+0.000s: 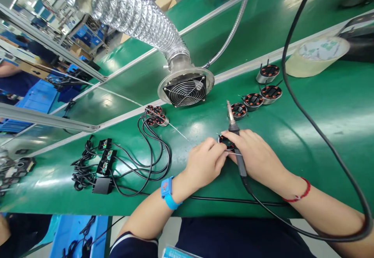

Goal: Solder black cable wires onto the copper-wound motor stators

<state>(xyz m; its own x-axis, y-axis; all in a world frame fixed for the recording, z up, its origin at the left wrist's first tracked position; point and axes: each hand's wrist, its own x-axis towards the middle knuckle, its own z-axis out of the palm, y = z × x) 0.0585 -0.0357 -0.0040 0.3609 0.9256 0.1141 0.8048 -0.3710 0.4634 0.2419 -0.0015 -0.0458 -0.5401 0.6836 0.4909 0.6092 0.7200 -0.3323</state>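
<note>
My right hand (260, 158) is closed around a soldering iron (240, 164), whose metal tip points up and away from me. Between both hands is a round motor stator (224, 141) with copper windings, partly hidden by fingers. Thumb and forefinger of my left hand (206, 160) are pinched at its near left edge. A thin silvery wire crosses near the fingertips; which hand holds it is unclear. Just beyond the iron's tip lies another stator (239, 111), in a row with several more, including one at the back (269, 73).
A fume extraction fan (187, 91) hangs from a silver duct. At left, several corded stators (160, 119) connect by black cables to open black boxes (106, 161). A tape roll (317, 57) stands at right. The iron's black cord loops around my right arm. Other people work at far left.
</note>
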